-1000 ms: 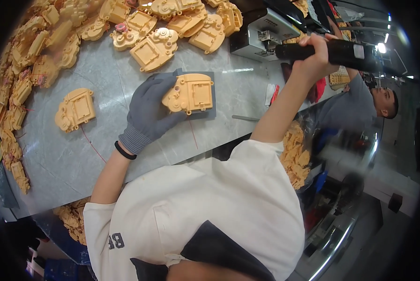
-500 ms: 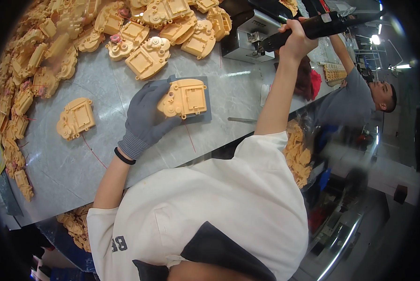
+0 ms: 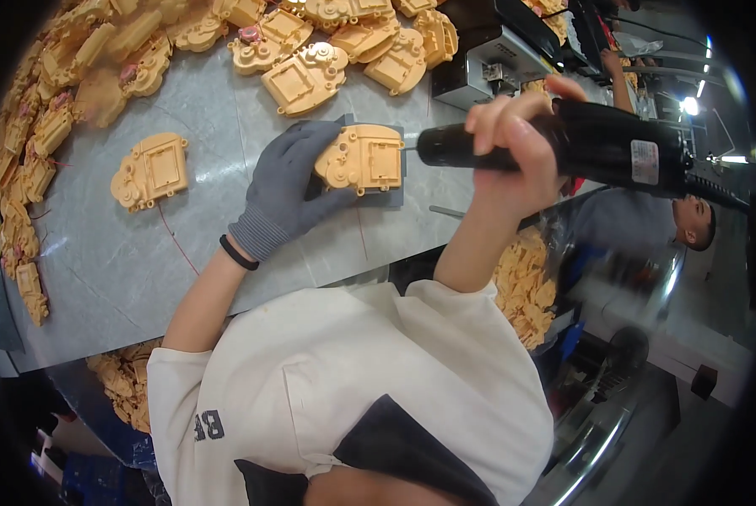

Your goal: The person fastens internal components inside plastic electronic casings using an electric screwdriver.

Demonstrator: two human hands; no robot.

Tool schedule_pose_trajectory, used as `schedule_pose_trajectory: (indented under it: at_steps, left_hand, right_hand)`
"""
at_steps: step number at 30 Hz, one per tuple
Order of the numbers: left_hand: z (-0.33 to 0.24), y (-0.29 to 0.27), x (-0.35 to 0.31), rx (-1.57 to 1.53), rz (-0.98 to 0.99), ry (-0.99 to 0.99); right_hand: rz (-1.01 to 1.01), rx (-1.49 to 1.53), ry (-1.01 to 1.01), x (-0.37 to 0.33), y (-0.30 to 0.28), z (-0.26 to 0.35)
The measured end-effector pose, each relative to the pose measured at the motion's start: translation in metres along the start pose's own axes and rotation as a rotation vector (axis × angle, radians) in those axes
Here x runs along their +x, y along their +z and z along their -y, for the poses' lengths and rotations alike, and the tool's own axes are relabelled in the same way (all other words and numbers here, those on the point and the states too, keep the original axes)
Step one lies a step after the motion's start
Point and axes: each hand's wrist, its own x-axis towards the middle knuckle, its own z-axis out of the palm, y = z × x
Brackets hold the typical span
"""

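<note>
My left hand (image 3: 283, 190), in a grey knitted glove, grips a yellow plastic housing (image 3: 363, 158) by its left side, thumb below and fingers above. The housing sits on a dark grey block (image 3: 392, 200), and a thin red wire hangs from its lower edge. My bare right hand (image 3: 517, 156) is wrapped round a black electric screwdriver (image 3: 593, 152). The tool lies nearly level, its thin bit pointing left at the housing's right edge. Whether the bit touches there I cannot tell. Another yellow housing (image 3: 152, 171) with a red wire lies to the left on the table.
Piled yellow housings (image 3: 306, 78) cover the table's (image 3: 226, 181) far and left parts. A black-and-silver machine (image 3: 492, 67) stands at the far right. A thin metal rod (image 3: 448, 211) lies near the front edge. Bags of yellow parts (image 3: 526, 287) sit below; a co-worker (image 3: 627, 215) is at the right.
My right hand has brought the screwdriver down and left, from near the machine to beside the housing's right edge. My left hand keeps its hold on the housing. The whole view has shifted slightly.
</note>
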Motion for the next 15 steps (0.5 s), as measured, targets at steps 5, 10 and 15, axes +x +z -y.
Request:
schedule_pose_trajectory:
  at_steps: [5, 10, 15]
  left_hand:
    - [0.0, 0.003, -0.001, 0.035, -0.042, -0.019]
    - [-0.003, -0.001, -0.002, 0.035, -0.053, 0.019]
    - [-0.002, -0.001, -0.002, -0.019, -0.046, 0.027]
  right_hand:
    - [0.019, -0.03, 0.064, -0.002, 0.024, -0.021]
    - [0.032, 0.129, 0.067, 0.005, 0.035, -0.035]
    - [0.052, 0.064, 0.099, 0.012, 0.045, -0.047]
